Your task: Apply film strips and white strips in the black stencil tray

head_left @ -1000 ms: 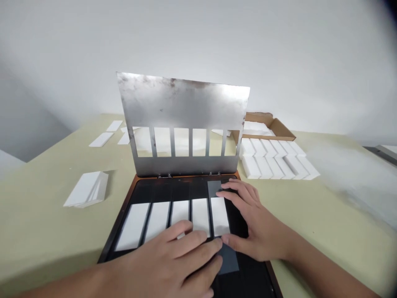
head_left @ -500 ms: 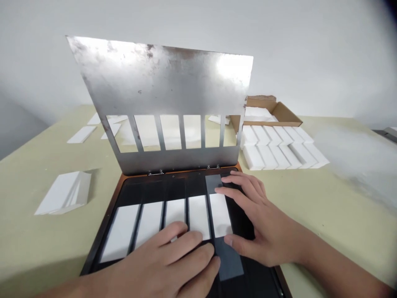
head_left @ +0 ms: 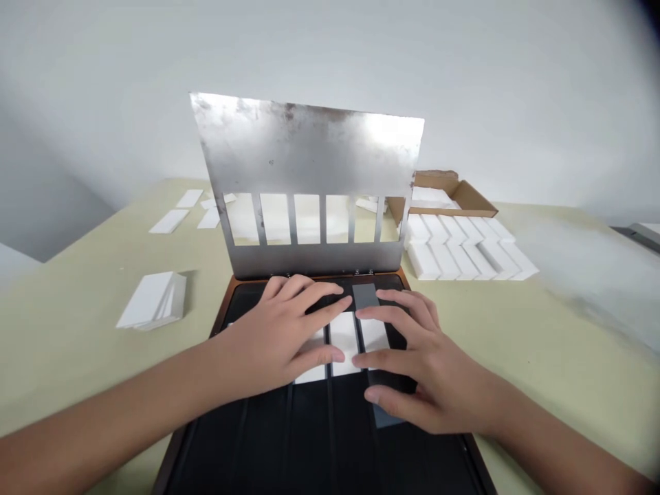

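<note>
Fingers spread open, your left hand [head_left: 276, 330] and right hand [head_left: 420, 364] lie across white strips [head_left: 344, 342], holding nothing between them. Those strips sit in a black tray [head_left: 309, 440], below a raised, hinged steel stencil [head_left: 304, 158] at 12 o'clock; white blocks [head_left: 458, 251] lie at 2 o'clock.

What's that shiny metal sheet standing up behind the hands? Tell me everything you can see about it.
The metal plate is a thin, silver-grey sheet standing up on edge, with dark smudges along its top. A row of six upright rectangular slots runs near its lower edge, divided by narrow bars, and white pieces and the table show through them. Small hinges along the bottom edge join it to the far end of a dark tray with a brown rim.
</note>
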`<state>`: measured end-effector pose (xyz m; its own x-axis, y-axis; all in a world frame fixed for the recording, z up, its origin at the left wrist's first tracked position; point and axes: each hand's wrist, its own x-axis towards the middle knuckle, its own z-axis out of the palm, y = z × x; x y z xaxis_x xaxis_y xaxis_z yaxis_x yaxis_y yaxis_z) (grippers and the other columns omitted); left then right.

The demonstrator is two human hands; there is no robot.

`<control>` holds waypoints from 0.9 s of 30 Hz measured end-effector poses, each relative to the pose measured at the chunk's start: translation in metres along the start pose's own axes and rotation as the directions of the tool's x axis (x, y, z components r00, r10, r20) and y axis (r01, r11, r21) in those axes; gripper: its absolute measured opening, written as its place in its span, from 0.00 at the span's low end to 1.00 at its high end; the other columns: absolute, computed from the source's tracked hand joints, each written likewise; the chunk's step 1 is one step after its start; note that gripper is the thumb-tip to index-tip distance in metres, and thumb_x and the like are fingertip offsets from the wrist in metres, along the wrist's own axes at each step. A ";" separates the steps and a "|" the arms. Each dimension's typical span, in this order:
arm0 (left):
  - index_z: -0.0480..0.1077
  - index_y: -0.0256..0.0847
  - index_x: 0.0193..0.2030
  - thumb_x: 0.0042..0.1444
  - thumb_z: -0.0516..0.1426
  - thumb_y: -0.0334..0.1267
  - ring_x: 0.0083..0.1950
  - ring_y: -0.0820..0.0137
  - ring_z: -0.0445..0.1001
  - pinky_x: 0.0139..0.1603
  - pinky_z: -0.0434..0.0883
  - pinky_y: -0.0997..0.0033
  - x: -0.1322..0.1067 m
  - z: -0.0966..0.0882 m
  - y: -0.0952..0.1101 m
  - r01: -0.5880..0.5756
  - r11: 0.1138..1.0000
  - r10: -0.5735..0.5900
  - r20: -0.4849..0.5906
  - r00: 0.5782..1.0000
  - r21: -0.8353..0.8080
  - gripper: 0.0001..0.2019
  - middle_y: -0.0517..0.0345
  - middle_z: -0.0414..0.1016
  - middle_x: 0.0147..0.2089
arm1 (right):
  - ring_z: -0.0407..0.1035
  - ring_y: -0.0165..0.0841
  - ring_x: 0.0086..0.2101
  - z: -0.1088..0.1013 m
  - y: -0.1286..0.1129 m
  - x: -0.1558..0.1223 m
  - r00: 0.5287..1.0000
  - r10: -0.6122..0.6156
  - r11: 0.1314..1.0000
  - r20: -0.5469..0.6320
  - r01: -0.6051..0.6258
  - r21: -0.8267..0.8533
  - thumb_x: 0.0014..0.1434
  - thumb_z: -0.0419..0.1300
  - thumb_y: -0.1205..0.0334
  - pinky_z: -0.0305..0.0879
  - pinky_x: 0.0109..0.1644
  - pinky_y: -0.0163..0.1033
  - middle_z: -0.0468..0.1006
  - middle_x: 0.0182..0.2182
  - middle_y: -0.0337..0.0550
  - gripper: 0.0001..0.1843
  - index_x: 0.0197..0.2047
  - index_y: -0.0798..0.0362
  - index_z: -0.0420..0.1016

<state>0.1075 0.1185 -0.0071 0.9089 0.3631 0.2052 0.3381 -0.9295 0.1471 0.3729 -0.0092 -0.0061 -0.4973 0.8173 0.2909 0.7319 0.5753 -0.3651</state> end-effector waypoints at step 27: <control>0.66 0.55 0.73 0.74 0.55 0.56 0.63 0.48 0.66 0.61 0.55 0.47 -0.009 -0.011 0.009 -0.177 0.983 0.171 0.120 0.978 0.047 0.25 0.51 0.63 0.75 | 0.47 0.51 0.73 -0.001 -0.001 0.002 0.995 0.076 0.997 0.057 -0.075 -0.015 0.72 0.61 0.50 0.45 0.74 0.64 0.69 0.66 0.41 0.13 0.55 0.36 0.84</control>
<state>0.0999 0.1071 0.0030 0.9759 0.1888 0.1093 0.1829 -0.9812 0.0624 0.3722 -0.0082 -0.0044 -0.4662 0.8590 0.2116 0.7740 0.5118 -0.3728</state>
